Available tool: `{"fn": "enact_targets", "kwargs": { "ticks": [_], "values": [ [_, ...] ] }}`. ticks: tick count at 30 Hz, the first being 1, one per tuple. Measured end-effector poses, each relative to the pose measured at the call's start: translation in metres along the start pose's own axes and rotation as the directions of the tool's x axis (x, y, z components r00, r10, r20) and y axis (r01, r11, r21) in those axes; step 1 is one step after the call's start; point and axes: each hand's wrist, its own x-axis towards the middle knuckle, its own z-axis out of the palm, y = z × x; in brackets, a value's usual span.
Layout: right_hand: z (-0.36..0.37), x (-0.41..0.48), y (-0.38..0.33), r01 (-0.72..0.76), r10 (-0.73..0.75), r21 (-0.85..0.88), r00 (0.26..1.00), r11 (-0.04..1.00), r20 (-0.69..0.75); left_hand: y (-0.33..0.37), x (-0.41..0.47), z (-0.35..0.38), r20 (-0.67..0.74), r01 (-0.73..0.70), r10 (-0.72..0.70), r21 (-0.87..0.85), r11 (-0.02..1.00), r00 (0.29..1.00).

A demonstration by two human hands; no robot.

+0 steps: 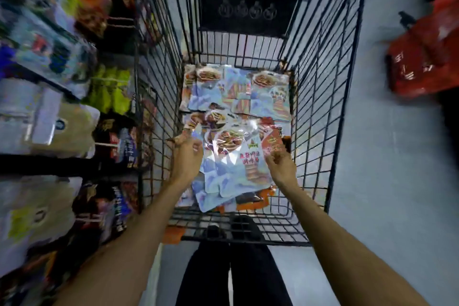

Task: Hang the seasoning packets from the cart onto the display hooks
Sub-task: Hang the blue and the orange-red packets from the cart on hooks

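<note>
Packet stack (236,164) is gripped on its left by left hand (186,156), pinched on its right by right hand (280,164). Held over cart (323,82) near end.

The person's two forearms are bare along their whole visible length, from the lower edge of the view up to the wrists. The left hand (186,156) and the right hand (282,165) are bare as well. The legs are clad in plain black long trousers (206,276) of matte cloth. Beyond the trouser ends sit dark shoes (244,227), partly hidden; the left one shows a small pale patch at its toe. Blur hides any finer detail.
</note>
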Motion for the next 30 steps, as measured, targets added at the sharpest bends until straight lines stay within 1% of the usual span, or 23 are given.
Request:
{"fn": "enact_targets", "kwargs": {
  "ticks": [3,4,9,11,13,16,20,24,26,28,30],
  "values": [
    [0.029,0.009,0.006,-0.086,0.079,0.074,0.992,0.993,0.103,-0.016,0.011,0.016,0.001,0.017,-0.017,-0.003,1.000,1.000],
    [0.039,0.012,0.006,-0.116,0.106,0.086,0.988,0.990,0.116,-0.020,0.016,0.019,-0.011,0.028,-0.028,0.001,1.000,1.000],
    [0.066,0.016,0.002,-0.202,0.200,-0.070,0.979,0.977,-0.024,-0.032,0.030,0.034,-0.042,0.055,-0.053,0.046,0.997,0.998],
    [0.069,0.018,0.005,-0.208,0.202,-0.142,0.978,0.968,-0.050,-0.035,0.032,0.041,-0.051,0.036,-0.033,0.062,0.997,0.998],
    [0.068,0.022,0.005,-0.201,0.196,-0.208,0.980,0.957,-0.042,-0.036,0.032,0.048,-0.065,0.043,-0.039,0.054,0.998,0.997],
    [0.067,0.027,0.001,-0.239,0.239,-0.216,0.971,0.947,-0.026,-0.038,0.035,0.056,-0.063,0.048,-0.046,0.032,0.998,0.997],
    [0.067,0.030,-0.002,-0.274,0.269,-0.191,0.962,0.943,-0.053,-0.041,0.040,0.057,-0.096,0.090,-0.092,-0.030,0.996,0.991],
    [0.064,0.035,-0.004,-0.287,0.291,-0.209,0.957,0.935,-0.010,-0.041,0.045,0.056,-0.084,0.136,-0.145,-0.102,0.986,0.986],
    [0.061,0.038,-0.003,-0.292,0.303,-0.163,0.952,0.942,0.047,-0.042,0.046,0.055,-0.080,0.162,-0.173,-0.130,0.978,0.982],
    [0.057,0.039,0.001,-0.302,0.301,-0.015,0.944,0.953,0.131,-0.042,0.047,0.055,-0.072,0.189,-0.202,-0.159,0.969,0.977],
    [0.049,0.039,0.007,-0.309,0.299,0.061,0.944,0.949,0.137,-0.040,0.047,0.055,-0.063,0.218,-0.232,-0.180,0.959,0.971]
  ]
}}
